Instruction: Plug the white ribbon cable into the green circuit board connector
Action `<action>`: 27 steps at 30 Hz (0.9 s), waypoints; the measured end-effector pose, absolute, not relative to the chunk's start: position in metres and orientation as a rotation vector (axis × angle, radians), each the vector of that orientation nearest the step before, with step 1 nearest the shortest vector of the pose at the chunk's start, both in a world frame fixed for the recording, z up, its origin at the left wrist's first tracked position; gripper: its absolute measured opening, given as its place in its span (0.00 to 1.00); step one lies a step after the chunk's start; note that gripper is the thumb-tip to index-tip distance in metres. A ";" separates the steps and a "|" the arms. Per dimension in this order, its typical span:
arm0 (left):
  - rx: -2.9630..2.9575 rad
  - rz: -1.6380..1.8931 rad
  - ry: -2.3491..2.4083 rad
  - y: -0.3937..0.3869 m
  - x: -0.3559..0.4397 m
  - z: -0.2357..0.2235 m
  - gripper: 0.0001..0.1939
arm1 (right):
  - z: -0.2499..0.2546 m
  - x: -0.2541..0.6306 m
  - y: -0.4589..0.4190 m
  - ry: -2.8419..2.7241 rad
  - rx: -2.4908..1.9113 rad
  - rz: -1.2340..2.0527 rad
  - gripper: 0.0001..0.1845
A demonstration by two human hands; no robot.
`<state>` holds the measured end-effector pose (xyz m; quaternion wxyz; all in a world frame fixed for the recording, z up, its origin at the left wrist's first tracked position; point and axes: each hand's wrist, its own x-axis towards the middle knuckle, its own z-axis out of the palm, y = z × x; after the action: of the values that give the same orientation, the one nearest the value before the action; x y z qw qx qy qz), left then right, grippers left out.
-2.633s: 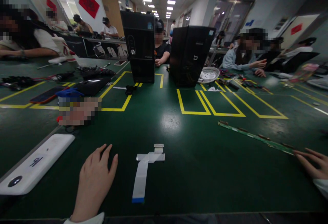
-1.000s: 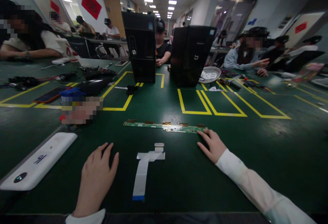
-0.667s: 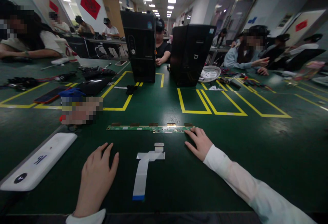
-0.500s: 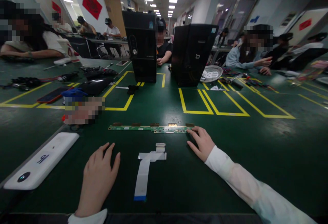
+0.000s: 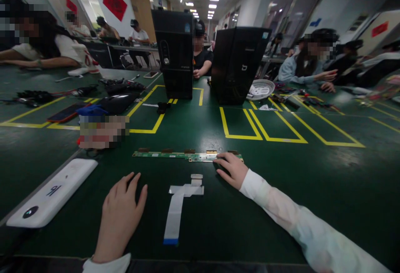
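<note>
A long, narrow green circuit board [image 5: 175, 155] lies crosswise on the dark green table, with brown tabs along its far edge. My right hand [image 5: 233, 169] rests over the board's right part, fingers apart, its fingertips at the near edge; part of the board is hidden beneath it. Nearer to me lies a white flat ribbon cable [image 5: 174, 216], folded across itself, with a blue end towards me and a connector at the far end. Left of that cable, my left hand [image 5: 121, 212] lies on the table with its fingers spread and nothing in them.
A white oblong device [image 5: 62, 189] lies at the left. Two black computer towers [image 5: 176, 56] stand at the back, a person behind them. Cables [image 5: 34, 96], a blue item [image 5: 92, 109] and a white basket [image 5: 261, 88] lie farther off. Yellow tape outlines mark the table; people sit around.
My right hand has slid left along the circuit board, uncovering the board's right end. My left hand, the board and the ribbon cable have stayed in place. The view has shifted slightly.
</note>
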<state>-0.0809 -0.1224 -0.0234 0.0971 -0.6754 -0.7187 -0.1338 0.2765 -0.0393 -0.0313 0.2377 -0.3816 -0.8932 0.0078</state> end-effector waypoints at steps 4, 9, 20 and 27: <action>-2.002 -0.397 -2.159 -0.123 -0.083 -0.027 0.32 | -0.033 0.275 -0.038 -2.449 -1.013 0.034 0.19; -2.024 -0.435 -2.197 -0.121 -0.087 -0.029 0.31 | -0.033 0.279 -0.039 -2.488 -0.997 0.047 0.21; -3.052 -0.376 -1.353 -0.123 -0.017 0.023 0.24 | -0.035 0.281 -0.041 -2.474 -1.024 -0.012 0.21; -3.130 -0.160 -1.212 -0.104 0.010 0.023 0.26 | -0.037 0.282 -0.041 -2.494 -1.034 0.010 0.21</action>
<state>0.0098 -0.1043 0.0232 -0.1092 -0.9259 -0.3585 -0.0474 0.2822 -0.0413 -0.0366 0.2192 -0.3739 -0.9012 0.0035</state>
